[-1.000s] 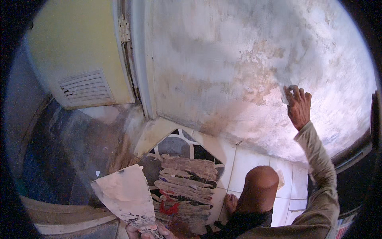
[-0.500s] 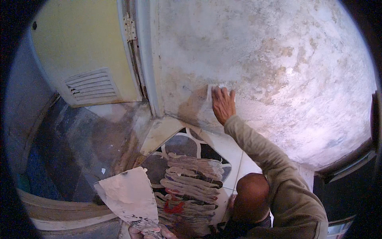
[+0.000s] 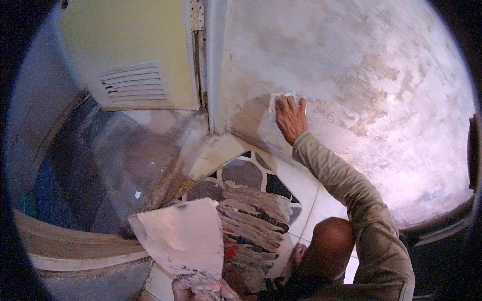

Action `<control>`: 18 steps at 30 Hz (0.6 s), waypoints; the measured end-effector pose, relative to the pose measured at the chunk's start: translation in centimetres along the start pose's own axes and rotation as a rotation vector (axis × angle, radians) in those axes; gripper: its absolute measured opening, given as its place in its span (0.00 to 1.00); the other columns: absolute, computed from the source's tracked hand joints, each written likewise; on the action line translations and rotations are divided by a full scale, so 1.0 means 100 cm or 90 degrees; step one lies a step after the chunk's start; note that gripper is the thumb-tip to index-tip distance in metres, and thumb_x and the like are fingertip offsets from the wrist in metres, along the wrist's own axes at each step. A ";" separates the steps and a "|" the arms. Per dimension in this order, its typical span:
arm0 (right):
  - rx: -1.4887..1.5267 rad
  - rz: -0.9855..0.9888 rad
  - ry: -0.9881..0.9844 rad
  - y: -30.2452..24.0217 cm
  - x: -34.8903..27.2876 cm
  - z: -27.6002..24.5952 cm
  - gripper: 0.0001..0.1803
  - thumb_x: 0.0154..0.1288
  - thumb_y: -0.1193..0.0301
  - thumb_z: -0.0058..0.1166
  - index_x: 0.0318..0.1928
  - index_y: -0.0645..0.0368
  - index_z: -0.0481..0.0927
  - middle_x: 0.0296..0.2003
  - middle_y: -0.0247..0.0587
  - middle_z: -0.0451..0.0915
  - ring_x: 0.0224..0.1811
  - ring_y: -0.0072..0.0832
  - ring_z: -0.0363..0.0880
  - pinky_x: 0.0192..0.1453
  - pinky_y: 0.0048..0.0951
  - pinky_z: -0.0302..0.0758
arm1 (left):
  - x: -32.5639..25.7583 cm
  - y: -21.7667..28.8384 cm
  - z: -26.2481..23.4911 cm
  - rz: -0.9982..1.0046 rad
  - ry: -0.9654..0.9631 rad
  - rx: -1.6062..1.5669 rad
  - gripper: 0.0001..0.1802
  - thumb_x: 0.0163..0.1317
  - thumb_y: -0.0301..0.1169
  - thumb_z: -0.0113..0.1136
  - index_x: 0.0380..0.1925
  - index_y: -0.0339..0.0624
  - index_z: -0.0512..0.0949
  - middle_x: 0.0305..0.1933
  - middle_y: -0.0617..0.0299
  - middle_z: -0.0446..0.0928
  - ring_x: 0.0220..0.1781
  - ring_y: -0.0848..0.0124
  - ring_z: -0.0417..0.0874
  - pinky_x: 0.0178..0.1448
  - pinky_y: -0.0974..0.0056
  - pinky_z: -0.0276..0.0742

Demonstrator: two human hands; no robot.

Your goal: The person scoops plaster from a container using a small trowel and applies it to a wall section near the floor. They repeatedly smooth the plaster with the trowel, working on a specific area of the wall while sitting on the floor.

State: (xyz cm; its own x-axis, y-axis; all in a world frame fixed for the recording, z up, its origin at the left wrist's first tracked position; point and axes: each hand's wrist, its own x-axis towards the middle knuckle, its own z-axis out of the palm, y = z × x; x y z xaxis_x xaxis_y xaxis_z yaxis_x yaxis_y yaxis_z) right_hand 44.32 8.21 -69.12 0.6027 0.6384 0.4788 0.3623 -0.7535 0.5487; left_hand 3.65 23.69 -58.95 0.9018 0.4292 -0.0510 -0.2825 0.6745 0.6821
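Note:
My right hand point(image 3: 292, 119) presses a thin, pale putty spreader point(image 3: 273, 106) flat against the patchy white wall point(image 3: 321, 55), low down and close to the door frame. Its fingers are bent over the blade, hiding much of it. At the lower edge, my left hand point(image 3: 182, 291) grips the narrow, smeared end of a fan-shaped board point(image 3: 181, 231). Pale pinkish-white putty coats the board's broad face, which is held out over the floor. Part of the left hand is cut off by the picture's edge.
A yellow door point(image 3: 128, 35) with a slatted vent point(image 3: 133, 83) stands at the upper left beside its frame point(image 3: 217, 70). Below, a ragged striped mat point(image 3: 256, 226) lies on patterned floor tiles point(image 3: 243, 175). My bent knee point(image 3: 331, 238) shows near the right arm.
The view has shifted, so the door and frame sit farther right and higher. My right hand stays on the wall with the spreader; the left still holds the putty board.

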 end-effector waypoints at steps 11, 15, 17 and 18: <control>-0.029 -0.110 -0.161 0.011 -0.062 0.024 0.19 0.57 0.66 0.47 0.49 0.57 0.77 0.52 0.41 0.68 0.55 0.38 0.63 0.59 0.55 0.56 | -0.002 -0.007 -0.008 -0.035 0.057 0.019 0.15 0.66 0.33 0.48 0.45 0.34 0.64 0.33 0.50 0.71 0.19 0.71 0.69 0.23 0.70 0.71; -0.032 -0.018 -0.019 0.064 -0.117 -0.033 0.30 0.57 0.67 0.47 0.62 0.57 0.65 0.56 0.41 0.64 0.56 0.35 0.62 0.58 0.53 0.57 | -0.002 -0.008 -0.002 -0.041 0.059 0.032 0.14 0.66 0.33 0.48 0.45 0.35 0.64 0.33 0.51 0.71 0.19 0.71 0.70 0.22 0.70 0.71; -0.057 -0.033 -0.022 0.090 -0.125 -0.036 0.33 0.58 0.68 0.46 0.65 0.57 0.58 0.57 0.40 0.63 0.57 0.35 0.62 0.58 0.52 0.58 | -0.003 -0.011 0.000 -0.044 0.062 0.038 0.13 0.66 0.33 0.47 0.45 0.35 0.64 0.33 0.51 0.71 0.19 0.70 0.70 0.22 0.70 0.71; -0.074 -0.041 -0.026 0.108 -0.128 -0.036 0.35 0.58 0.68 0.45 0.67 0.56 0.55 0.57 0.40 0.62 0.58 0.34 0.61 0.59 0.51 0.58 | -0.002 -0.013 0.002 -0.050 0.060 0.037 0.13 0.66 0.33 0.47 0.45 0.35 0.64 0.32 0.51 0.71 0.20 0.70 0.70 0.22 0.70 0.72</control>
State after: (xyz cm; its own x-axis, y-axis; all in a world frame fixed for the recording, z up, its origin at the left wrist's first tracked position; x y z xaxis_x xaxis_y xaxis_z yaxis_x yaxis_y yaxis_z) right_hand 37.91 -7.53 -66.84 0.6103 0.6763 0.4126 0.3182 -0.6862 0.6541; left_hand 3.89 22.61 -59.67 0.8850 0.4328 -0.1717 -0.1906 0.6732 0.7145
